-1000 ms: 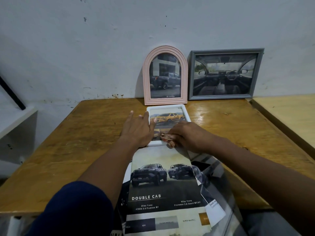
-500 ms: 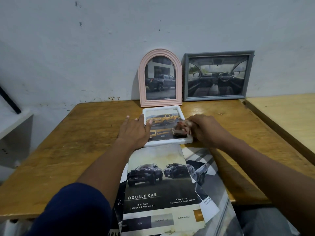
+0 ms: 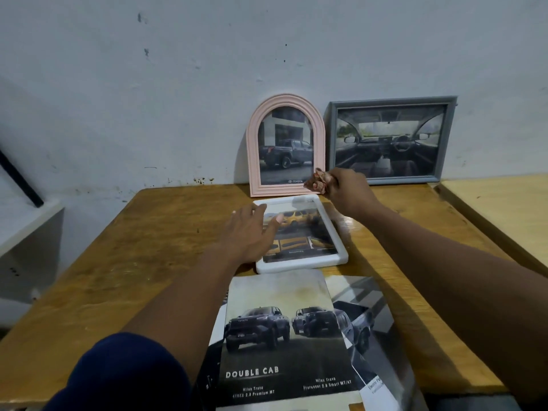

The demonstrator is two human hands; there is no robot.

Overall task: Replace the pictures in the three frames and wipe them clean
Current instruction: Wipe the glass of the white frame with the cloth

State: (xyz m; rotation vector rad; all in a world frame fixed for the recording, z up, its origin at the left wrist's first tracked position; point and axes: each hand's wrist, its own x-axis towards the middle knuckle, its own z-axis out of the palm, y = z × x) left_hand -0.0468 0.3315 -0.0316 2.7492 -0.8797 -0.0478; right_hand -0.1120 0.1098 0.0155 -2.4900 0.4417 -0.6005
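Left hand: flat with fingers spread, lying over the left edge of the white frame, thumb out over the glass.
Right hand: up above that frame's far right corner, fingers bunched round a crumpled reddish cloth, right by the pink frame's bottom corner.
White frame: flat on the worktop, yellow truck picture facing up.
Pink frame: propped against the wall, dark pickup inside.
Grey frame: just beside it, dashboard picture.
Brochure: at the near edge, "DOUBLE CAB" page on top.
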